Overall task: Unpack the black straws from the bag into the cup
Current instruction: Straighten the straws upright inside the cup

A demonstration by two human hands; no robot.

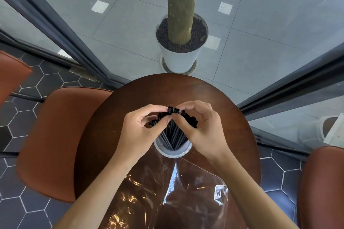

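A bundle of black straws (174, 136) stands in a clear plastic cup (172, 151) in the middle of the round brown table (223, 102). The straws fan outward at their tops. My left hand (138, 134) pinches the straw tops on the left side, and my right hand (202, 128) pinches them on the right, thumbs meeting near the middle. A crumpled clear plastic bag (167, 197) lies flat on the table between my forearms, nearer to me than the cup. No straws show inside it.
A brown chair (55, 135) stands at the table's left, another (320, 188) at the right. Beyond the table a white planter (179, 57) with a tree trunk stands on grey tiles behind glass panels with dark frames.
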